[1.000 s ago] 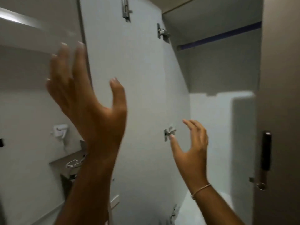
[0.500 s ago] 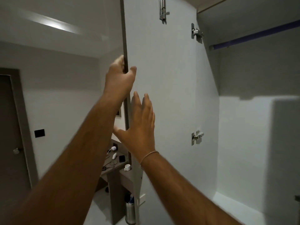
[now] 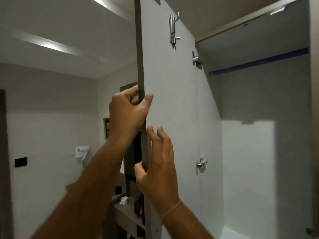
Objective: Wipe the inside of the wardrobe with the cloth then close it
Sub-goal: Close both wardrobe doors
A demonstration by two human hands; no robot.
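The wardrobe door shows a plain pale grey-white inner face with a brown edge strip — no pattern on either. On that face sit silver metal fittings: a slide bolt at about twelve o'clock, one hinge at one o'clock, another hinge at four o'clock. The wardrobe interior is white, shadowed grey higher up, crossed at two o'clock by a dark blue rail. Round the right wrist runs a thin pale string bracelet. At nine o'clock, the room wall is off-white — bearing a black switch plate and a white hair dryer. A white cup stands on a brown shelf at six o'clock.
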